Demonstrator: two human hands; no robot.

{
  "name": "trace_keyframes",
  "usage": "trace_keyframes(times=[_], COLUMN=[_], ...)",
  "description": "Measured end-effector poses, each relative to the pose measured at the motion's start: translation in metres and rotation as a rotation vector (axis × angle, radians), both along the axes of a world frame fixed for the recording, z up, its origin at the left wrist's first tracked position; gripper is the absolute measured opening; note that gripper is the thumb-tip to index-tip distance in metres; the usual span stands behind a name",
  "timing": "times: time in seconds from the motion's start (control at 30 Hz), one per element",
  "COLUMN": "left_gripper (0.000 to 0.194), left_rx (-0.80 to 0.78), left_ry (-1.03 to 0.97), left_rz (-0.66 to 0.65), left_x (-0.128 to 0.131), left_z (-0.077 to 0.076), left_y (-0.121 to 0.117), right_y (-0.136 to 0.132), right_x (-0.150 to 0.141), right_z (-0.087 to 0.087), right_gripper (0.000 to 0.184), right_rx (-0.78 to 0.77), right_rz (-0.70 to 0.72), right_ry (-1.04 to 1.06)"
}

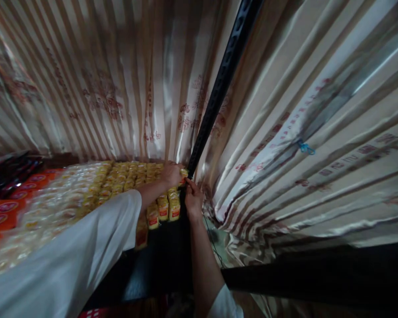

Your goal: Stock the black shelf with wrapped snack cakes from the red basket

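Small yellow packets with red labels [163, 208] stand in tight rows at the far right corner of a dark shelf [162, 251]. My left hand [171, 175] reaches over the rows, its fingers closed around a yellow packet [183, 173] beside the black post. From the right, my right hand [194, 198] meets the same packet, thumb and fingertips pinched at its near edge. Part of that packet is hidden by my fingers. Just below my hands, the front packets of the rows face me.
A black slotted metal post [219, 88] rises at the shelf corner. Pleated printed curtains [119, 79] hang behind and to the right. Clear-wrapped packets [59, 198] and orange boxes [1, 212] fill the left side. A blue tie [306, 147] hangs on the right curtain.
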State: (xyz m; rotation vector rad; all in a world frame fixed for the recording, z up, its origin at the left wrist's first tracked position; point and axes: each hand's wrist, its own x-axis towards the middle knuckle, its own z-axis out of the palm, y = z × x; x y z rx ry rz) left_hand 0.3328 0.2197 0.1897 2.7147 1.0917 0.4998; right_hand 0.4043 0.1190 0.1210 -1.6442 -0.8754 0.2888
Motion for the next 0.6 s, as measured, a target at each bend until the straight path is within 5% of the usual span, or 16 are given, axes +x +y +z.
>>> trace_keyframes(times=[0.6], left_gripper=[0.021], left_rx=[0.094], left_ry=[0.135], left_rz=[-0.028], left_x=[-0.004], left_z=[0.006], left_y=[-0.003], right_y=[0.011], right_x=[0.002], right_z=[-0.037], right_gripper=[0.04], right_rx=[0.057], right_rz=[0.07], right_ry=[-0.012])
